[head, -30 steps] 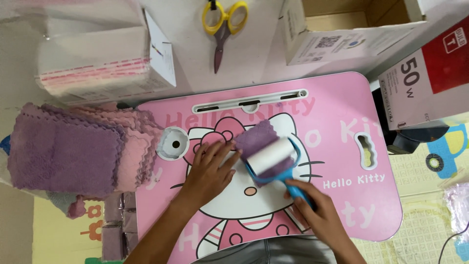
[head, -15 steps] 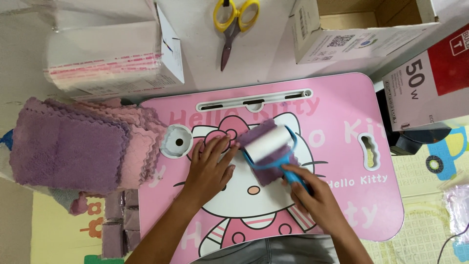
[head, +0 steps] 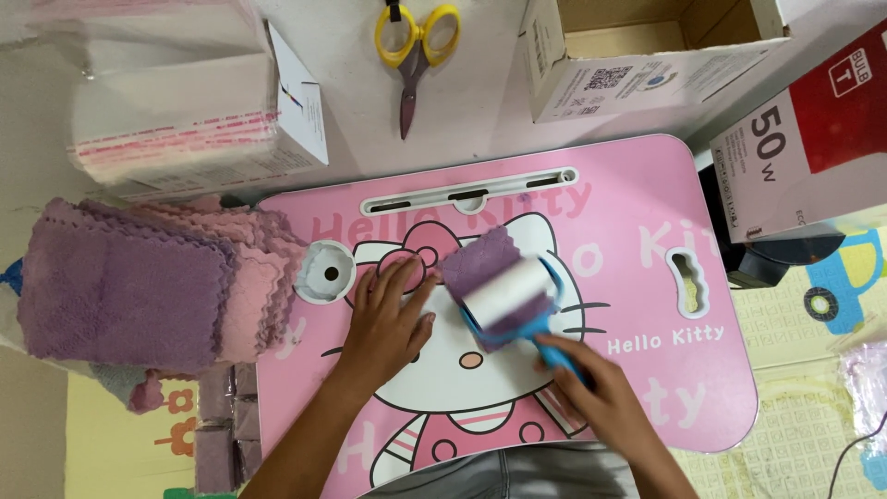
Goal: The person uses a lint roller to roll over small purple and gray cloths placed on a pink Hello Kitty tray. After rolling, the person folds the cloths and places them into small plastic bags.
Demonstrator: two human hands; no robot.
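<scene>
The lint roller (head: pixel 511 298) lies on a purple cloth (head: pixel 480 263) at the pink counter's (head: pixel 637 231) middle, its drum slanting up-right and its blue handle pointing down-right. The right hand (head: pixel 601 393) is closed around that handle; the left hand (head: pixel 388 319), fingers spread flat, pins the cloth's edge. A cloth stack (head: pixel 139 296) sits left, scissors (head: pixel 413 55) above. Since earlier, the roller has crept slightly rightward.

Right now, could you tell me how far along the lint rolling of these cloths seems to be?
In hand: the right hand runs a blue lint roller over one purple cloth on the pink desk, while the left hand pins its edge. Left or done: a tall stack of purple and pink cloths sits to the left, but nothing shows whether those are already rolled.
</scene>
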